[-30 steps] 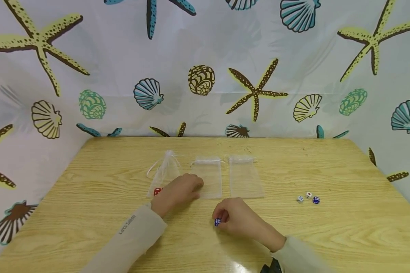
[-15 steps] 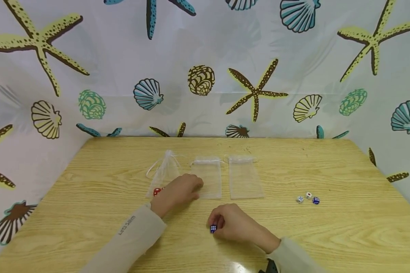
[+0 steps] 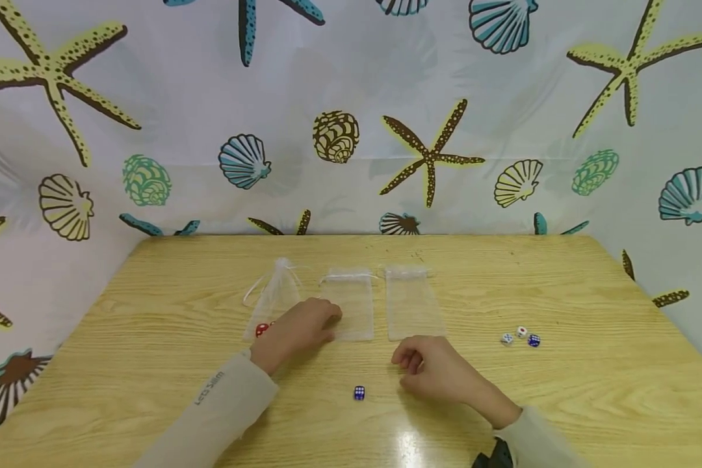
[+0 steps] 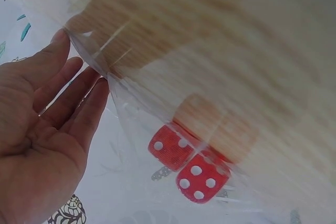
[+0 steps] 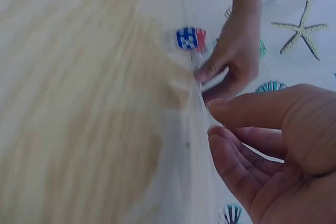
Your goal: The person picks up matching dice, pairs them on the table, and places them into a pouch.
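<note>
A dark blue die with white pips (image 3: 359,392) lies by itself on the table between the two hands. To its right, my right hand (image 3: 435,367) hovers low over the wood, fingers loosely bent, thumb and fingertips apart, holding nothing. My left hand (image 3: 295,331) rests with relaxed fingers at the left edge of the middle sheer white drawstring bag (image 3: 355,309). Its wrist partly covers the left sheer bag (image 3: 279,289), which is gathered at the top and contains red dice (image 3: 261,329). Two red dice (image 4: 203,178) show clearly in the left wrist view.
A third sheer bag (image 3: 414,305) lies flat just beyond my right hand. Farther right sit a white die (image 3: 507,338), another white die (image 3: 522,331) and a blue die (image 3: 534,340). A shell-and-starfish curtain (image 3: 292,84) hangs behind the wooden table.
My right hand has let go of the blue die on the table and moved right, away from it. The left hand has stayed in place. The head view has shifted slightly.
</note>
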Available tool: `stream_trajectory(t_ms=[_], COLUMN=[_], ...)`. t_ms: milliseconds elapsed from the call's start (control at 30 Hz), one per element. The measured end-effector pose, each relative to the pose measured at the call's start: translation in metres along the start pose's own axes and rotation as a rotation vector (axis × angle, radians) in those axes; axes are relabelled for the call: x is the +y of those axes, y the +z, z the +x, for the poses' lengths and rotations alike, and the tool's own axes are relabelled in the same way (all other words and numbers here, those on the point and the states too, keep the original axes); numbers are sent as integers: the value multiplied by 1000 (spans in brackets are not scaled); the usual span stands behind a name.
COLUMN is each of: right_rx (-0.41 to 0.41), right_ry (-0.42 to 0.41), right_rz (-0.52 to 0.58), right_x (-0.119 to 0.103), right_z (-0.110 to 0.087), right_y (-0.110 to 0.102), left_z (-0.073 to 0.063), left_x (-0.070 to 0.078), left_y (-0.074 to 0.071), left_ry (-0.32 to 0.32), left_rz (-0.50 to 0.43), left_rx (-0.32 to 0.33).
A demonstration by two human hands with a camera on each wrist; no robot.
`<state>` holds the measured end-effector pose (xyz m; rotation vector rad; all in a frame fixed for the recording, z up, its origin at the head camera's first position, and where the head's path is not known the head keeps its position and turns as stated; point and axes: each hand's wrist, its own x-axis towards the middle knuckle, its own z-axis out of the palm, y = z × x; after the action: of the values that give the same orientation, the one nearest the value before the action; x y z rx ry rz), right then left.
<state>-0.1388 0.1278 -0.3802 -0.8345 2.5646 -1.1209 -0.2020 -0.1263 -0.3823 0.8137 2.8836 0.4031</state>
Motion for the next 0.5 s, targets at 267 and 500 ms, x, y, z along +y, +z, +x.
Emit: stream_trajectory(t_ms=[267,500], right_rx=[103,189], right_ry=[62,144], right_rz=[-47,-129], right_x=[21,40], right_z=[-28,-49], right_y=[-35,-57], left_z=[-1,-3], left_x=[-1,1], left_y=[-1,-2], left_ry=[28,30], left_rz=[8,-10], left_rx=[8,6])
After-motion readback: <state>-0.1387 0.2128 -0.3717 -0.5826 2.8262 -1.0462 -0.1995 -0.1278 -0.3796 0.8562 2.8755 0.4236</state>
